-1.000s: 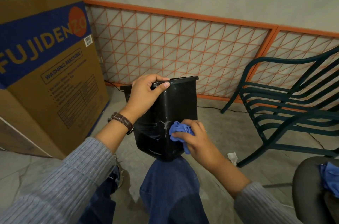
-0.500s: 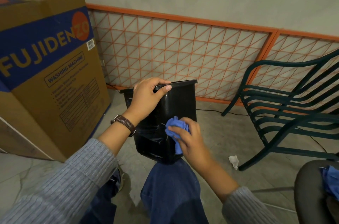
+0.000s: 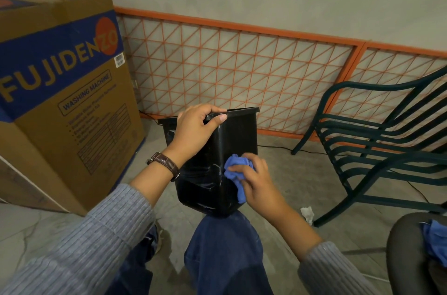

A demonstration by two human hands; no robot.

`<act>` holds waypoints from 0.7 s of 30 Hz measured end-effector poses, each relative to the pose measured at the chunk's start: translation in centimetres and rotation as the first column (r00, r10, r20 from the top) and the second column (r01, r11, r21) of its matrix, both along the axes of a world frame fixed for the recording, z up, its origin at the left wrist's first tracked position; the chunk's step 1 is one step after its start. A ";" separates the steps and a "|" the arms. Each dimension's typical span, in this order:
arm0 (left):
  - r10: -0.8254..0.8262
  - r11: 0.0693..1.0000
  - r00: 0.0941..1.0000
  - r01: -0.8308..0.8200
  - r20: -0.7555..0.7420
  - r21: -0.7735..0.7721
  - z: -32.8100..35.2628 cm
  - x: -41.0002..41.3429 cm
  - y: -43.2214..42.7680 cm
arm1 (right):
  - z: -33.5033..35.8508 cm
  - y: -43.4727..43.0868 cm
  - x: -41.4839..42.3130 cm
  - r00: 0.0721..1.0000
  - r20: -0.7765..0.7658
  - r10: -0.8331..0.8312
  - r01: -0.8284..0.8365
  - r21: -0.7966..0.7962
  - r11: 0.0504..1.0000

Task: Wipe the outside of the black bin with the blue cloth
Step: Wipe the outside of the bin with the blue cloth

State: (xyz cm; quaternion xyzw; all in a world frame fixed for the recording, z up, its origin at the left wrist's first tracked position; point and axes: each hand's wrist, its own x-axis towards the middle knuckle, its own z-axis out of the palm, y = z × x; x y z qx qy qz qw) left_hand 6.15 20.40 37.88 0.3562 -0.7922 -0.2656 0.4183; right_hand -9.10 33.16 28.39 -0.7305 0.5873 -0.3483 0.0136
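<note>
Nudged toward 3 o'clock since earlier, the blue cloth (image 3: pixel 235 169) is clamped in the grip of the right hand (image 3: pixel 261 185) against the black bin (image 3: pixel 239 135), which is balanced on a knee (image 3: pixel 225 234), clamped at its 11 o'clock rim by the left hand (image 3: pixel 196 130), and could be pushed off by hard wiping.

The black bin (image 3: pixel 238 140) is glossy plastic, its near faces streaked with pale scuffs. The blue cloth (image 3: pixel 238 170) looks soft and nubby. On the left, the box (image 3: pixel 60 110) is matt brown cardboard printed with blue. The chair (image 3: pixel 377 142) at right has smooth dark-green slats. The floor (image 3: pixel 302 181) is dull, mottled stone. The left sleeve (image 3: pixel 96 241) is ribbed grey knit.
</note>
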 end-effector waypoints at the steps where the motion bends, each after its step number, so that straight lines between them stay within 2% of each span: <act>1: -0.001 1.000 1.000 0.001 -0.003 -0.002 0.0 -0.1 0.1 | 0.3 -0.4 -0.1 0.997 0.055 -0.048 0.048 0.003 0.999; 4: -0.008 1.000 1.000 0.008 -0.004 -0.022 0.1 -0.5 0.4 | 1.1 -1.4 1.2 0.975 0.172 -0.139 0.148 -0.043 0.988; 7: -0.005 0.999 1.000 0.005 0.001 -0.039 0.1 -0.6 0.3 | 0.6 -0.7 2.4 0.993 0.077 -0.092 0.099 -0.089 0.991; 9: -0.003 0.999 1.000 0.004 0.009 -0.041 0.1 -0.5 0.2 | -0.5 0.2 2.0 0.999 0.020 -0.040 0.041 -0.065 0.997; 11: 0.003 0.999 1.000 -0.002 0.018 -0.046 0.0 -0.3 0.2 | -1.3 0.7 1.2 0.998 0.036 -0.050 0.050 -0.016 0.999; 14: 0.015 0.999 1.000 -0.015 0.011 -0.052 0.0 -0.4 0.3 | -1.2 0.0 1.4 0.968 0.203 -0.150 0.151 0.009 0.989; 17: 0.020 0.999 1.000 -0.020 0.010 -0.047 0.1 -0.6 0.4 | -0.7 -0.8 3.7 0.894 0.374 -0.248 0.272 -0.011 0.962; 19: 0.017 0.999 1.000 -0.017 0.013 -0.043 0.1 -0.6 0.4 | -1.4 -0.5 4.7 0.903 0.350 -0.247 0.281 -0.047 0.959; 21: 0.018 0.999 1.000 -0.018 0.016 -0.044 0.2 -0.5 0.4 | -2.1 0.2 4.7 0.943 0.279 -0.182 0.207 -0.063 0.976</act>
